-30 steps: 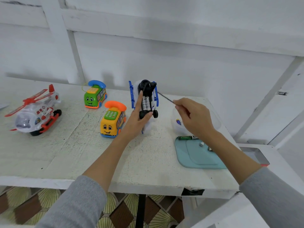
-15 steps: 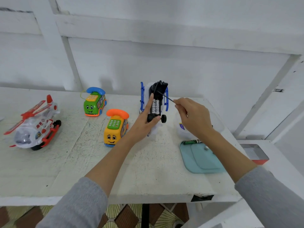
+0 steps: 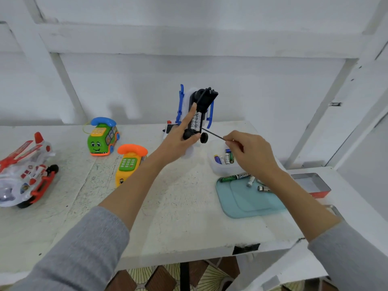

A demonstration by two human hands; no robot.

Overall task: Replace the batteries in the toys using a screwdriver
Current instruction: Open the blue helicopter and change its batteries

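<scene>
Prying at the battery bay looked like the risky part: the screwdriver (image 3: 212, 133) tip sat right at the lower end of the batteries (image 3: 197, 121), and a slip off that edge could have gouged a cell or jabbed the left thumb just below it. A cell popping free could also have dropped to the worktop (image 3: 168, 206) and rolled off, since nothing caged the open bay.

The toy (image 3: 196, 114) was held upside down, clear of the worktop, underside facing the camera, bay open with batteries showing. The left hand (image 3: 178, 141) gripped it from the left and below: index finger laid straight up along the bay's left edge, thumb curled near the lower wheels; the other fingers were hidden behind the body. The right hand (image 3: 249, 154) pinched the screwdriver's rear end between thumb and fingertips, shaft angled up-left to the bay. One-handed support on a tall toy meant sideways prying could have twisted it out of the grip.

Beneath the right hand, a tub (image 3: 220, 169) held spare cells; loose cells lay on the blue mat (image 3: 247, 202). Three other toys stood well to the left.
</scene>
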